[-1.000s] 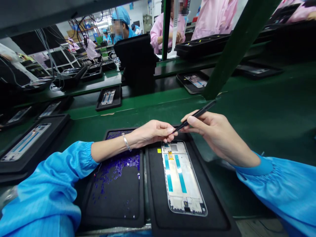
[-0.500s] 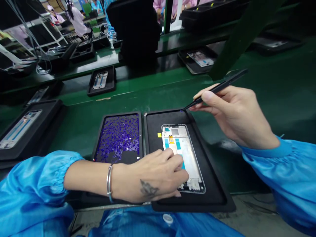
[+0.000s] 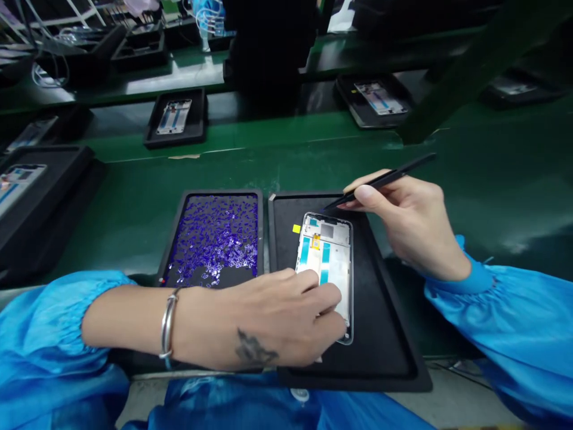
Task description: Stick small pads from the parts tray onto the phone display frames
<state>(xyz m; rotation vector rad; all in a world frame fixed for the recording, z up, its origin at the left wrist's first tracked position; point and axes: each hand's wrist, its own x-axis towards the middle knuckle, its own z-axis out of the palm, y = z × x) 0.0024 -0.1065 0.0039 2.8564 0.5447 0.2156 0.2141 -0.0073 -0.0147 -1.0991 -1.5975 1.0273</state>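
I see phone frame in black tray, left hand half-curled over frame's lower end, grip hidden from my feed, right hand pinching tweezers, tips near frame's top edge.

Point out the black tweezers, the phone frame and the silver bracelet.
Black tweezers [image 3: 390,177], head view: mid-shaft.
Phone frame [image 3: 339,263], head view: bare metal plate.
Silver bracelet [image 3: 167,325], head view: band's middle.

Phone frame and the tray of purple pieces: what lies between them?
In the head view, a yellow tab beside the phone frame, the left rim of its black tray, then a narrow gap; lower down, the left hand lies across.
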